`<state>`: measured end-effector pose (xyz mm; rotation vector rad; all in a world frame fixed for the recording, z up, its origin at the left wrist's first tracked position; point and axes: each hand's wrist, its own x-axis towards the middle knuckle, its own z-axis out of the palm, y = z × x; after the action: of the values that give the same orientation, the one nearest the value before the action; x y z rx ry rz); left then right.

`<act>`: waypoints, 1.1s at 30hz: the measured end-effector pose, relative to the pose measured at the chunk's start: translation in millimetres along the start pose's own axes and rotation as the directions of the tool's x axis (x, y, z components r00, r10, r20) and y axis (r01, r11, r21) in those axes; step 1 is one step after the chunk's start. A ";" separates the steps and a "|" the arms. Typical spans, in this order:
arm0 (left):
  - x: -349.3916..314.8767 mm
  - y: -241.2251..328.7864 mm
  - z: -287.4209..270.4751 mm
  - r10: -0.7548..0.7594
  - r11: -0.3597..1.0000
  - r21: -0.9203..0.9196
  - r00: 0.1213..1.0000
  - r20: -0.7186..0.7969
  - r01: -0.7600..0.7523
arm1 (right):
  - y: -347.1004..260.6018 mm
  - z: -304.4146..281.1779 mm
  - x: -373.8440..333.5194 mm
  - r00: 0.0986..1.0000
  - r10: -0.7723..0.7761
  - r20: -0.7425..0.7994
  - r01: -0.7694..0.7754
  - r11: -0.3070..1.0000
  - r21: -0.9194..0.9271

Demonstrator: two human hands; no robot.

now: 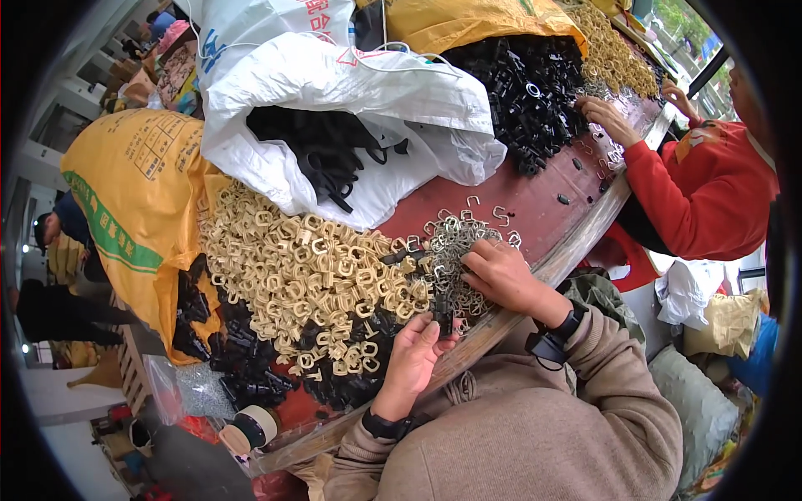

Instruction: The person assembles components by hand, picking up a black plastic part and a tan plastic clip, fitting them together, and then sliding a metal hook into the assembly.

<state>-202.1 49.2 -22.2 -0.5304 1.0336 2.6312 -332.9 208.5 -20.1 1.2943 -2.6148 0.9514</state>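
Note:
Between the thumb and fingers of my left hand (411, 357) is a small black plastic part (442, 312), held upright at the table's near edge. My right hand (504, 277) is just right of it, bent over a heap of silvery U-shaped metal clips (451, 238). Its fingers are curled with the tips down among the clips, so what they pinch is hidden. A large heap of cream-coloured plastic loops (301, 271) spreads to the left of both hands. More black plastic parts (242, 359) lie along that heap's near side.
A white woven sack (443, 92) with black straps (326, 154) gapes behind the heaps. Yellow sacks (134, 175) stand left and far back, one by black parts (522, 92). A tape roll (255, 424) sits near left. At right, a red-sleeved person's hand (610, 119) is over metal clips.

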 end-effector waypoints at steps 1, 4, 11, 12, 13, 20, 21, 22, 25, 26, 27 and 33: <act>-0.4 -0.1 -0.5 0.006 1.000 -0.002 1.000 -0.003 -0.006 | 2.8 2.5 0.2 0.999 -0.011 0.036 0.013 0.998 -0.060; -1.0 1.9 -0.5 0.013 0.999 -0.030 1.000 -0.001 -0.013 | 6.6 8.5 -1.3 0.997 -0.026 0.069 0.033 0.994 -0.105; -2.5 1.3 -4.4 0.026 0.998 -0.055 1.000 -0.008 -0.026 | 5.1 4.2 -2.4 0.996 0.068 -0.062 -0.054 0.975 0.213; -2.9 0.7 -4.9 0.028 0.998 -0.060 1.000 -0.010 -0.028 | 4.0 2.2 -1.9 0.992 0.106 -0.073 -0.082 0.957 0.278; -2.9 0.2 -4.8 0.029 0.997 -0.065 1.000 -0.009 -0.029 | 3.2 0.0 -2.0 0.986 0.146 -0.083 -0.110 0.934 0.341; -1.6 1.4 -4.3 0.045 0.995 -0.092 0.999 0.007 -0.044 | -2.6 1.8 -12.1 0.851 0.413 0.324 -0.441 0.227 0.868; -1.0 1.4 -4.7 0.050 0.994 -0.098 0.999 0.015 -0.049 | -6.1 2.0 -12.5 0.836 0.408 0.366 -0.453 0.137 0.881; -0.5 1.4 -4.4 0.050 0.994 -0.099 0.999 0.012 -0.048 | -8.7 1.8 -12.9 0.821 0.399 0.408 -0.462 0.046 0.885; 1.6 0.4 -2.9 0.096 0.989 -0.118 0.995 0.039 -0.091 | -13.4 1.0 -13.7 0.826 0.338 0.452 -0.494 0.046 0.868; 2.3 0.2 -1.8 0.095 0.989 -0.118 0.995 0.035 -0.090 | -14.5 1.5 -14.1 0.827 0.307 0.471 -0.508 0.049 0.860; 3.1 -0.1 -0.1 0.109 0.986 -0.132 0.993 0.043 -0.102 | -15.1 2.3 -14.9 0.826 0.306 0.473 -0.510 0.047 0.859; 4.9 -3.9 1.7 0.172 0.964 -0.223 0.980 0.099 -0.147 | -20.8 3.7 -19.1 0.893 0.133 0.429 -0.444 0.411 0.796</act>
<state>-205.5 53.7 -25.5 -0.3430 0.7913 2.8981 -304.5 210.4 -18.9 1.1135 -2.6151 2.6677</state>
